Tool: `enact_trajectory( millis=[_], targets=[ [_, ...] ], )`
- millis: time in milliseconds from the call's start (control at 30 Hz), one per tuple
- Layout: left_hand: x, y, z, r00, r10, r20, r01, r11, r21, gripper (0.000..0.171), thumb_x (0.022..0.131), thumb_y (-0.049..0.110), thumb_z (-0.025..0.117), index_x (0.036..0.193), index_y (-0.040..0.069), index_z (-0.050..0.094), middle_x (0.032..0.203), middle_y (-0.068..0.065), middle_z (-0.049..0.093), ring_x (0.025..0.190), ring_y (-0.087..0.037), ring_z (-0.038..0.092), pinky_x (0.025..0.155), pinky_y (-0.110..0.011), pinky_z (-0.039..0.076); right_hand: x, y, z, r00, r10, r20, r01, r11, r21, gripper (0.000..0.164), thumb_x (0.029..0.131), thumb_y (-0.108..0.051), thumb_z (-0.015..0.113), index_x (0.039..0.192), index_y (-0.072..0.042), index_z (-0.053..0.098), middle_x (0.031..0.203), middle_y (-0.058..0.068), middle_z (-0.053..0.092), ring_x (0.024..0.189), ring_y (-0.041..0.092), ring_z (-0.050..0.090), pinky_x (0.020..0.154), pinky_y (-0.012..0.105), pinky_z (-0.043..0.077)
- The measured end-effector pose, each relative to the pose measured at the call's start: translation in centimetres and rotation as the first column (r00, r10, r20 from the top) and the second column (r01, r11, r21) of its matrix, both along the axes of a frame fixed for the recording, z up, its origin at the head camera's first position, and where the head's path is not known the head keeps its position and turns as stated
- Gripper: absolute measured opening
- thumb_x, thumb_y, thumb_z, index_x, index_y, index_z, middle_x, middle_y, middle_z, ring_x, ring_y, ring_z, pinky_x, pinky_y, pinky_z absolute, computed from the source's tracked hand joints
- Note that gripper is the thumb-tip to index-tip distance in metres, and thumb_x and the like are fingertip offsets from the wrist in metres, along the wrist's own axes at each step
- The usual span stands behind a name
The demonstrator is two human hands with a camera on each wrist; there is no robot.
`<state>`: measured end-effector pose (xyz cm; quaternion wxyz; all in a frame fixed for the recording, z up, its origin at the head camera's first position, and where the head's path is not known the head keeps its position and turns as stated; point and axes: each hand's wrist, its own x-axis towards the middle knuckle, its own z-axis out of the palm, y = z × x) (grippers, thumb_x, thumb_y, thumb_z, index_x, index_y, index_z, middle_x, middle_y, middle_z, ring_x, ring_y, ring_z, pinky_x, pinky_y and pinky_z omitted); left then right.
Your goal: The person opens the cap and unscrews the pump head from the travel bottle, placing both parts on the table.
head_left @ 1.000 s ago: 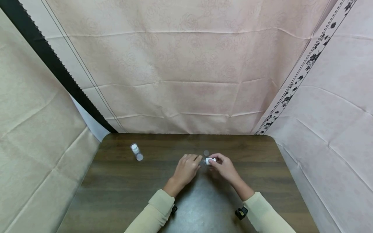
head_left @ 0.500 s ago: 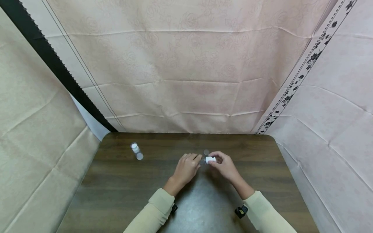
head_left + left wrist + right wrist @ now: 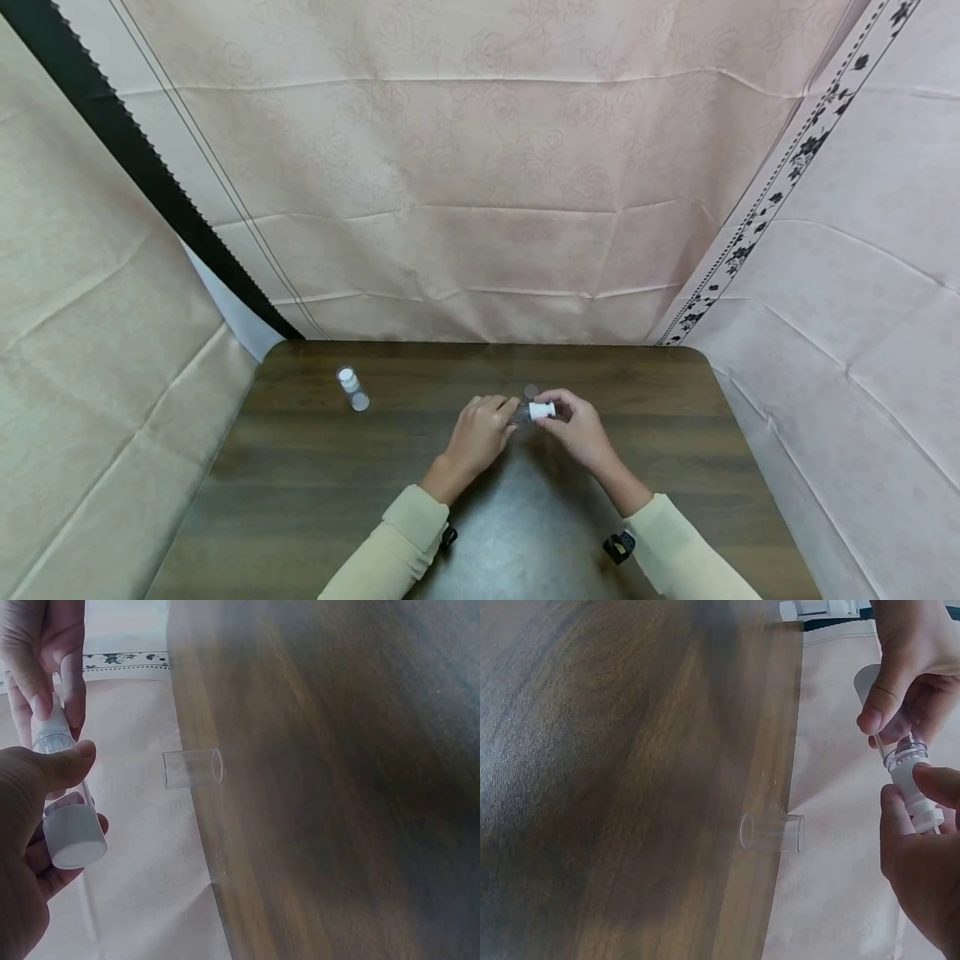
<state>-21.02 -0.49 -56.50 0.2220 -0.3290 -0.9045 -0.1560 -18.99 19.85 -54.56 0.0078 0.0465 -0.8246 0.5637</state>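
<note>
Between both hands, above the brown table, lies a small clear pump bottle (image 3: pixel 73 836) with a white base, held roughly sideways. My left hand (image 3: pixel 478 435) grips its clear body, thumb along one side in the right wrist view. At the other end, my right hand (image 3: pixel 581 432) pinches the white pump top (image 3: pixel 907 780) between thumb and fingers. The pump top sits at the bottle's neck; whether it is fully seated I cannot tell. Just beyond the hands a clear cylindrical cap (image 3: pixel 193 769) rests on the table. Fingers hide part of the bottle body.
A second clear bottle with a white top (image 3: pixel 352 390) is at the back left of the wooden table (image 3: pixel 300 500). Pale cloth (image 3: pixel 480 250) hangs behind the far edge and at both sides.
My right fingers have shifted slightly around the white pump top, which has tilted a little. My left hand, the loose cap and the second bottle stay where they were.
</note>
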Motion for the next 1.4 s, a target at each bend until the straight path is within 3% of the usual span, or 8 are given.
enact_trajectory(
  millis=[167,400,633,867,1100,1400],
  targets=[
    [0.2,0.0,-0.1,1.000,0.010,0.006,-0.010,1.000,0.009,0.038,0.086,0.024,0.086,0.119,0.010,0.075,0.107,-0.005,0.077,0.094,-0.017,0.073,0.075,-0.032,0.056,-0.1,-0.2,-1.3,0.998,-0.041,-0.044,0.041,0.999,-0.008,0.030,0.086,-0.003,0.083,0.113,-0.008,0.071,0.118,0.013,0.071,0.111,0.025,0.067,0.088,0.026,0.058],
    [0.3,0.1,-0.2,1.000,0.011,-0.005,-0.011,1.000,0.027,0.037,0.085,0.023,0.087,0.117,0.010,0.075,0.105,-0.005,0.077,0.092,-0.017,0.073,0.074,-0.032,0.056,0.0,-0.7,-1.4,0.988,-0.087,-0.130,0.092,0.995,0.030,0.029,0.081,-0.005,0.087,0.106,-0.010,0.073,0.111,0.011,0.070,0.100,0.023,0.067,0.075,0.019,0.055],
    [0.3,-0.1,-0.2,1.000,0.024,0.003,-0.024,0.999,0.039,0.038,0.085,0.025,0.087,0.118,0.010,0.074,0.106,-0.006,0.077,0.093,-0.018,0.073,0.076,-0.033,0.057,0.0,-1.0,-1.3,0.979,-0.120,-0.166,0.124,0.992,0.017,0.032,0.082,-0.001,0.085,0.110,-0.006,0.071,0.113,0.012,0.067,0.103,0.024,0.068,0.079,0.021,0.058],
    [0.3,-0.4,-0.2,0.999,0.040,0.015,-0.041,0.999,0.036,0.039,0.086,0.028,0.085,0.119,0.010,0.074,0.108,-0.006,0.077,0.095,-0.018,0.074,0.079,-0.034,0.058,-0.2,-0.8,-1.3,0.979,-0.113,-0.170,0.105,0.993,-0.053,0.048,0.084,0.006,0.081,0.128,0.001,0.062,0.126,0.022,0.070,0.117,0.034,0.068,0.092,0.042,0.059],
    [0.1,-0.8,-0.4,0.999,0.051,0.000,-0.051,0.998,0.046,0.043,0.083,0.029,0.087,0.120,0.011,0.074,0.106,-0.005,0.077,0.094,-0.019,0.074,0.078,-0.035,0.058,-0.9,0.1,-1.3,0.981,-0.100,-0.167,0.105,0.994,0.019,0.054,0.086,0.007,0.077,0.137,-0.002,0.059,0.139,0.019,0.065,0.128,0.035,0.064,0.101,0.034,0.054],
    [0.1,-1.4,-0.3,0.999,0.054,0.010,-0.054,0.997,0.048,0.043,0.084,0.029,0.087,0.120,0.010,0.074,0.107,-0.005,0.077,0.095,-0.019,0.074,0.080,-0.036,0.058,-2.0,1.1,-1.5,0.970,-0.128,-0.209,0.156,0.980,0.124,0.052,0.083,0.007,0.079,0.132,0.005,0.062,0.134,0.023,0.058,0.119,0.037,0.066,0.096,0.032,0.056]
  ],
)
